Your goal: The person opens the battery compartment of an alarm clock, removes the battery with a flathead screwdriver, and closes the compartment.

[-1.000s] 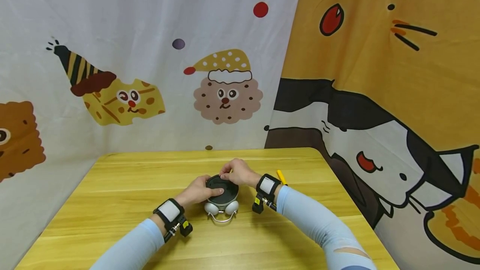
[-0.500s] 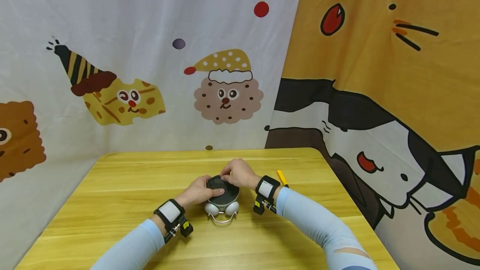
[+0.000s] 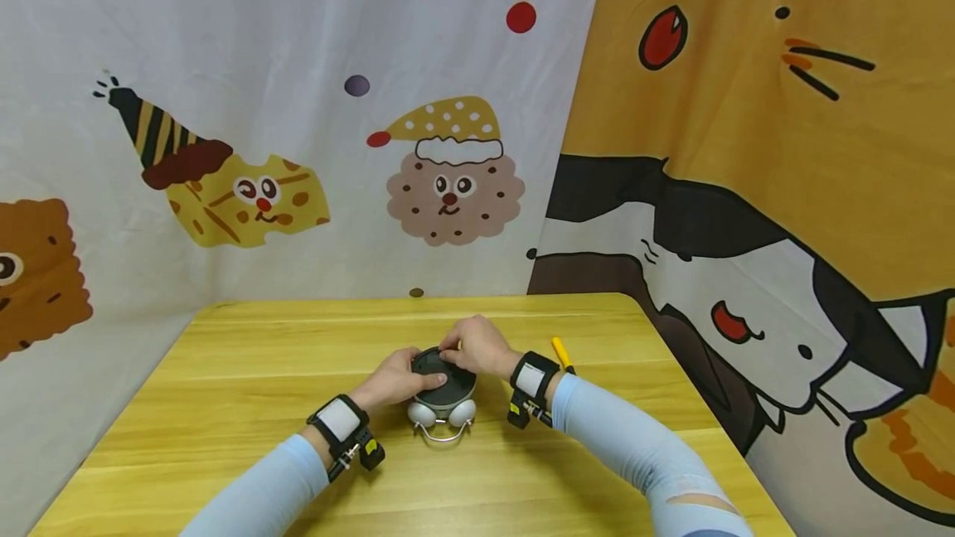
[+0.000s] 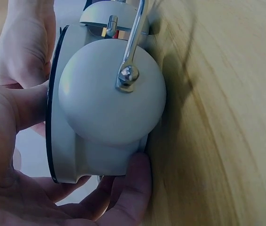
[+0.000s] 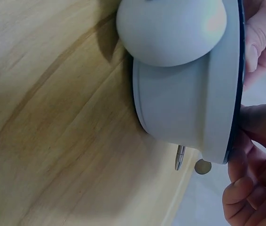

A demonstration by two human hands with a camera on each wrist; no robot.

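Note:
A pale twin-bell alarm clock [image 3: 457,393] lies on its face, its black back upward. Its bells and wire handle [image 3: 442,438] point toward me. My left hand [image 3: 390,379] grips the clock's left side, with the thumb across the back and fingers under the body [image 4: 112,99]. At the far right part of the back, my right hand [image 3: 477,345] has its thumb and curled fingers pinched together against the clock; what lies between the fingertips is hidden. A short metal foot [image 5: 180,157] sticks out of the clock's side in the right wrist view.
On the wooden table [image 3: 298,338], a yellow-handled tool [image 3: 561,352] with a dark end lies beyond my right wrist, partly hidden. A cartoon-printed cloth [image 3: 283,48] hangs behind the table and along its right side.
Almost nothing differs. Both hands stay at the clock, which has not moved; my right wrist has shifted very slightly.

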